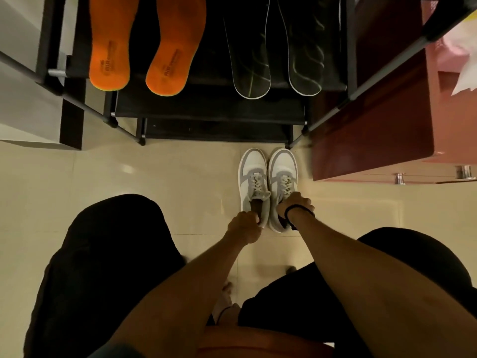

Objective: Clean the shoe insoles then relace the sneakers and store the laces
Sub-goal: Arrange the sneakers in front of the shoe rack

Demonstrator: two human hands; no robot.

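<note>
Two white and grey laced sneakers stand side by side on the tiled floor, toes toward the rack: the left sneaker [253,177] and the right sneaker [283,171]. My left hand [245,226] grips the heel collar of the left sneaker. My right hand [294,205], with a dark band on the wrist, grips the collar of the right sneaker. On the black shoe rack [209,109] lie two orange insoles [144,47] and two black insoles [278,52] with pale rims.
A reddish-brown cabinet [387,120] with metal handles stands right of the rack. A grey wall and dark panel [72,109] are at the left. My knees in dark clothing [103,254] frame the pale floor tiles [154,177].
</note>
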